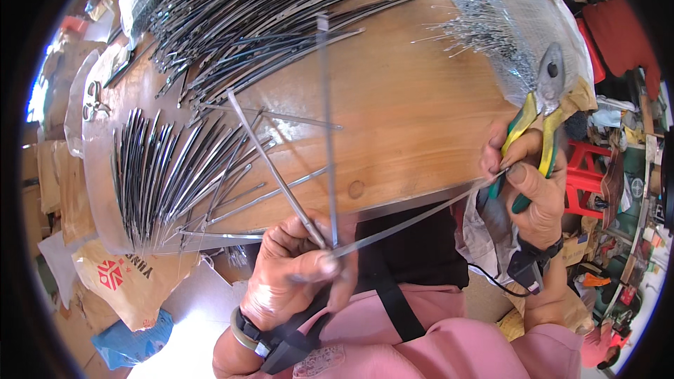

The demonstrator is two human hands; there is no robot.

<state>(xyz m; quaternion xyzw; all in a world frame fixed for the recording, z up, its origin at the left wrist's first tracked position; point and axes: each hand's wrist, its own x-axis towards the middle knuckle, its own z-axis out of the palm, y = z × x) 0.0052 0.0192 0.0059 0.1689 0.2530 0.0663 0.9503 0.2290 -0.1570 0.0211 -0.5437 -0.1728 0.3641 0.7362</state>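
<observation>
My left hand [298, 260] is closed around the joined ends of thin metal ribs, which look like umbrella ribs. One grey rib [274, 168] slants up to the left from it; a second, blurred rib [328, 126] points up the picture. A third, slightly bowed rib [414, 221] runs across to my right hand [530, 175], whose thumb and finger pinch its far end. That same hand also holds pliers [547, 91] with yellow and green handles, their jaws pointing up and away from the rib. What exactly joins the ribs is hidden by my left fingers.
Dark metal ribs [239, 14] lie heaped across the wooden table [421, 119], with a fanned bundle [161, 168] at left. Thin wires [484, 28] stick out of a plastic bag at upper right. Scissors [93, 100] lie far left; a red stool [586, 175] stands right.
</observation>
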